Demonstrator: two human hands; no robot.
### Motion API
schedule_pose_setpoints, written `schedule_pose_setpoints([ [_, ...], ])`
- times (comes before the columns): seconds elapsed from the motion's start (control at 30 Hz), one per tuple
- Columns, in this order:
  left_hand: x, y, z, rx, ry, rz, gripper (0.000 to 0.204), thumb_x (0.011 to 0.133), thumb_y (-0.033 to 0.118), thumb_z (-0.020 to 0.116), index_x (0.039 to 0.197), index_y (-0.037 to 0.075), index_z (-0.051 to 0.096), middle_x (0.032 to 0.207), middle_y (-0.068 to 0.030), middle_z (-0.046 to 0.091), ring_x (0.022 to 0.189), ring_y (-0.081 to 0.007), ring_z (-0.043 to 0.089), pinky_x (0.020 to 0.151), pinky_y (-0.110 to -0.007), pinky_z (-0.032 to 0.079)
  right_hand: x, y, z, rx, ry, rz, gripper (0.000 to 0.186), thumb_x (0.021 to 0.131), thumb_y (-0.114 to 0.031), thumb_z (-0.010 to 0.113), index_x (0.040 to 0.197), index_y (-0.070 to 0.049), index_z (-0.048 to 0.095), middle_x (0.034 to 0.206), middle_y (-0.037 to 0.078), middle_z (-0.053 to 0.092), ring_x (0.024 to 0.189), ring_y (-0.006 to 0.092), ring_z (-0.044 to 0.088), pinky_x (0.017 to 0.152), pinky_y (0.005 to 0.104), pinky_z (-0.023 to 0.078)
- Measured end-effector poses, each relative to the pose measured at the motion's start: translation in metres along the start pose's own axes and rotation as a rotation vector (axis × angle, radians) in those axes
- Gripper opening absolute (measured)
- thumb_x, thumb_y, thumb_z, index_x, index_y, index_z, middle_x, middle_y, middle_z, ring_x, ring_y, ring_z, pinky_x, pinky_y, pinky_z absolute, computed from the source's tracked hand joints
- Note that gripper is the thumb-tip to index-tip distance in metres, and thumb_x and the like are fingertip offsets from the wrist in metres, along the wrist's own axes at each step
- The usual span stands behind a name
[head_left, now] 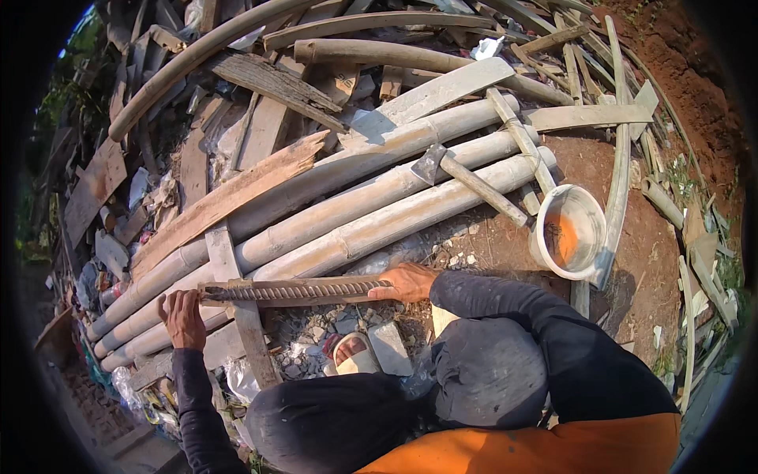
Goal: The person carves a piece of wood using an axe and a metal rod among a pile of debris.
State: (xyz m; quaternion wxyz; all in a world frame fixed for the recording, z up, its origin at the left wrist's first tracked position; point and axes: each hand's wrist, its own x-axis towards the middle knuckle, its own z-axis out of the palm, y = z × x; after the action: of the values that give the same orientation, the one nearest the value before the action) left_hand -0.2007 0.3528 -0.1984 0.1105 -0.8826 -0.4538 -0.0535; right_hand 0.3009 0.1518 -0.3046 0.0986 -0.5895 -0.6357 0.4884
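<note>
A wooden strip [332,299] with a ribbed steel bar [308,293] along its upper face lies crosswise in front of my knees. My right hand [408,283] grips its right end, the thumb over the top. At the left end, my left hand [183,319] has its fingers curled against the wood; the fingertips are partly hidden. Beneath the strip's left part runs a narrow board [251,336]. Beyond the strip lie several thick bamboo poles [308,246], side by side. A hatchet [474,180] rests across them, its blade to the left and its wooden handle toward the bucket.
A whitish bucket [542,245] with an orange inner bottom holds small dark pieces, at right. Split planks [237,201] and scrap wood pile up at the far side and left. Broken rubble [316,347] lies around my sandalled foot [353,351]. Reddish soil [671,71] rises at far right.
</note>
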Motion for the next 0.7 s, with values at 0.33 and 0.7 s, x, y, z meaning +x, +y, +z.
schedule_pose_setpoints([
  [0.33,0.212,0.294,-0.095,-0.536,0.120,0.762,0.020,0.099,0.003,0.067,0.118,0.008,0.071,0.101,-0.0092,0.072,0.096,-0.0325,0.065,0.101,-0.048,0.044,-0.024,0.014,0.016,0.101,-0.058,0.005,0.092,0.095,-0.087,0.053,0.105,0.001,0.079,0.095,0.027,0.077,0.097,0.0458,0.075,0.090,0.0545,0.057],
  [0.7,0.181,0.299,-0.086,-0.726,-0.121,0.603,0.034,0.092,0.007,0.077,0.126,0.005,0.070,0.118,-0.0163,0.076,0.105,-0.0352,0.073,0.097,-0.046,0.054,-0.016,0.000,0.007,0.098,-0.138,-0.034,0.089,0.100,-0.083,0.050,0.112,0.002,0.076,0.115,0.028,0.077,0.111,0.0442,0.073,0.099,0.0532,0.054],
])
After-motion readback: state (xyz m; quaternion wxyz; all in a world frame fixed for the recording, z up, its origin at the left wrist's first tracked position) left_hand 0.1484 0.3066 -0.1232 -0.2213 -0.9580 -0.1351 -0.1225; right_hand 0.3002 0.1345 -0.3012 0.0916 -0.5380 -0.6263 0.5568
